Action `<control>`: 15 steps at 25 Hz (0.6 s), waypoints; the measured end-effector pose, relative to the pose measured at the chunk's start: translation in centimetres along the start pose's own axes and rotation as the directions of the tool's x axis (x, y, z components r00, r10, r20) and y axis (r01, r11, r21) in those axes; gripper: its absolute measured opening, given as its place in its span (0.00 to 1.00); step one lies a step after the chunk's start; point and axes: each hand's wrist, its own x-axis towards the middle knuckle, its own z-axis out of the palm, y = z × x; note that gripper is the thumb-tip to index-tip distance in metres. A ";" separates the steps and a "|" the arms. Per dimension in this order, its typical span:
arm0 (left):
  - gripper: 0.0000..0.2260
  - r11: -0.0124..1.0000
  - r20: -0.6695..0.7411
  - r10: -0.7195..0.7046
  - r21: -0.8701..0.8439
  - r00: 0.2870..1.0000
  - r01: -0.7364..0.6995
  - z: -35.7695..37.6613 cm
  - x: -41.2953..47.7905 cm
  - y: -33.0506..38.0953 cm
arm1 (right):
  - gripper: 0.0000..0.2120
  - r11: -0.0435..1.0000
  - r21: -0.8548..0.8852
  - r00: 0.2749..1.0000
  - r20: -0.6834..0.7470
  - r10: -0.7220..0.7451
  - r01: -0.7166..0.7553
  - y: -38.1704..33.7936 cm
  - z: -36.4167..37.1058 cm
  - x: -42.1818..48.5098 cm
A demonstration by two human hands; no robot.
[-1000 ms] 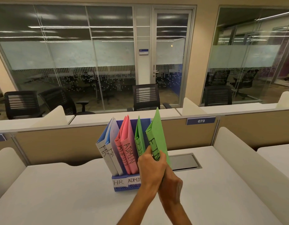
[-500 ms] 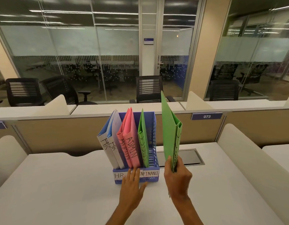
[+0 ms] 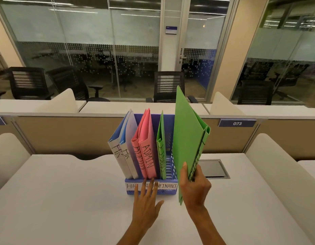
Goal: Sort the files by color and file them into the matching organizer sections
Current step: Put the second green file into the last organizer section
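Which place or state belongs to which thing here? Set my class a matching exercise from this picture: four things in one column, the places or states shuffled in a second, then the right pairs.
Things
1. pink files
2. blue files
3. held green file
4. left hand

Places or states
A. gripped by the right hand, not yet in the organizer
B. standing in the middle section
C. open, fingers spread at the organizer's front label
D. standing in the leftmost section

Pairs: 1-B, 2-D, 3-A, 4-C
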 end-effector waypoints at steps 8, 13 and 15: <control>0.34 1.000 -0.076 0.015 -0.018 0.997 -0.017 1.1 0.7 0.1 | 0.01 1.000 0.004 1.000 -0.002 0.024 -0.024 1.1 4.4 4.2; 0.42 0.996 -0.071 -0.014 -0.094 0.997 0.007 1.0 1.1 0.2 | 0.04 0.999 0.013 0.999 0.032 0.034 -0.035 3.2 7.4 5.6; 0.41 0.996 -0.075 0.004 -0.089 0.997 -0.011 1.1 1.1 0.0 | 0.05 0.999 0.016 0.999 0.031 0.040 -0.041 4.1 8.5 5.8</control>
